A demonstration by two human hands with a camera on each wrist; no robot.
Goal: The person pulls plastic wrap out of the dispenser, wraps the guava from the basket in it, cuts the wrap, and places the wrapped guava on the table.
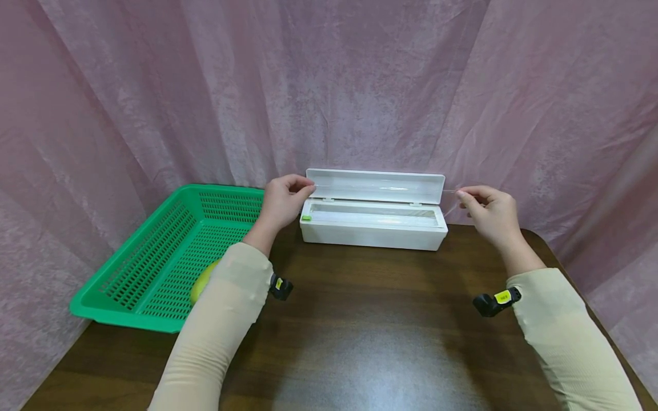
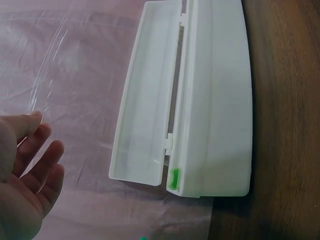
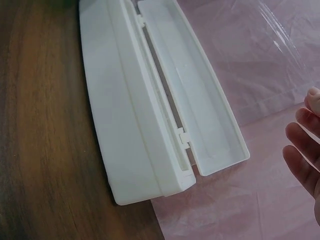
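Left hand point(image 1: 284, 201): pinches clear film point(image 1: 393, 188)
Right hand point(image 1: 490, 214): pinches it too
Yellow object point(image 1: 201, 282): left basket point(image 1: 169, 274), head view only

Clear film point(image 1: 393, 188), stretched between the pinching left hand point(image 1: 284, 201) and right hand point(image 1: 492, 216); long white box point(image 1: 372, 235), lid point(image 1: 375, 176) tipped back.

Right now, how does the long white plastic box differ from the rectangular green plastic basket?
The long white box is smooth-sided; the green basket is slotted. The box has an open hinged white lid; the basket shows none. The box is narrow; the basket is broader. Both rest on the dark brown wooden table.
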